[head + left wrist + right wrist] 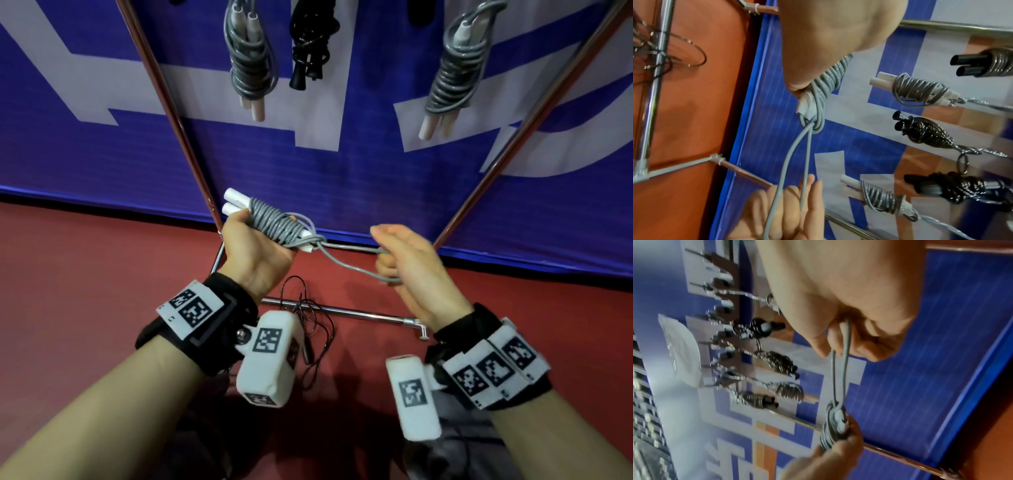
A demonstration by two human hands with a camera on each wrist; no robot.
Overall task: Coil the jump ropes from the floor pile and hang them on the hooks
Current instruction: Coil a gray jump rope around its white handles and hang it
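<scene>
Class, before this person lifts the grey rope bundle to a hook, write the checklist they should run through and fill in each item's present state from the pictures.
1. Left hand grips the grey rope bundle: ok.
2. Both white handles lie together inside the coil: ok.
3. Hanging loop pulled out, right hand holding it: ok.
4. Loop cinched so the coil cannot unwind: cannot tell.
5. Free hook on the rack: cannot tell; hooks are too blurred.
6. Floor pile finished: not ok, the black rope lies uncoiled.
</scene>
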